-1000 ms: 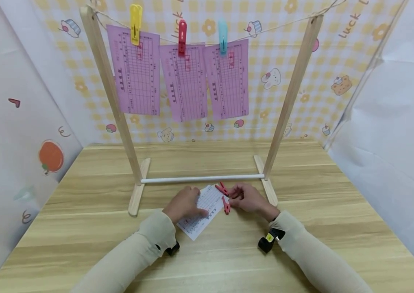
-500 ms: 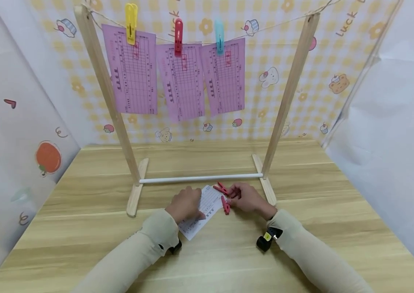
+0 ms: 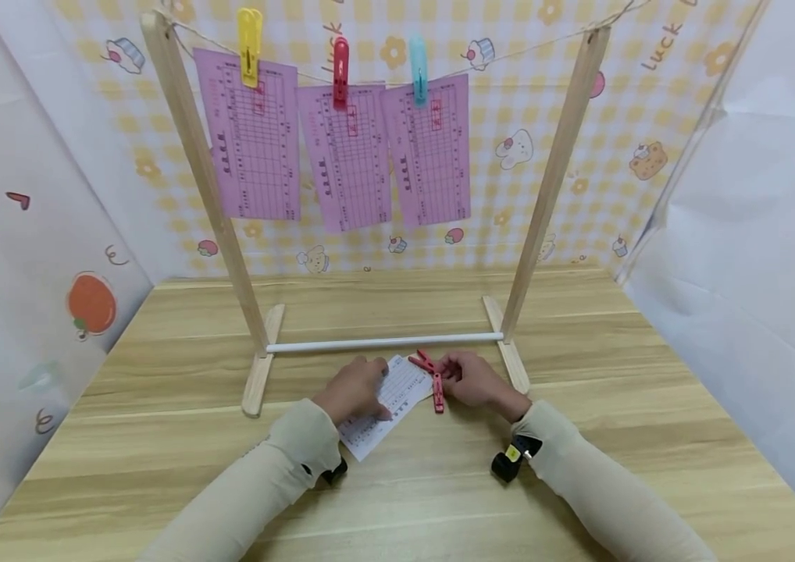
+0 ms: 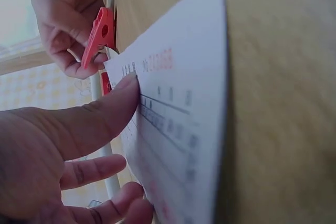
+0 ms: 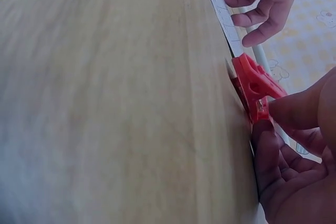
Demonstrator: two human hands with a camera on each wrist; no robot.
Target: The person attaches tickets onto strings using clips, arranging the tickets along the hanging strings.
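Observation:
A white printed slip [image 3: 401, 390] lies flat on the wooden table [image 3: 580, 375]. My left hand [image 3: 369, 384] rests on the slip's left part; in the left wrist view its thumb [image 4: 107, 116] presses the slip [image 4: 178, 108] down, fingers fairly straight. My right hand [image 3: 450, 380] pinches a red clothespin [image 3: 437, 395] just right of the slip. In the right wrist view the fingertips [image 5: 286, 111] hold this clothespin [image 5: 254, 85] against the table. A second red clothespin [image 3: 424, 362] lies at the slip's far corner.
A wooden rack [image 3: 552, 179] stands behind the hands, with a white bar [image 3: 383, 342] across its base. On its string [image 3: 510, 53] hang three pink slips [image 3: 348, 152] under yellow [image 3: 250, 35], red [image 3: 340, 61] and blue [image 3: 418, 69] clothespins. Paper walls close in left, right and back.
The red clothespin in my right hand has turned to lie more lengthwise beside the slip. My left hand stays on the slip.

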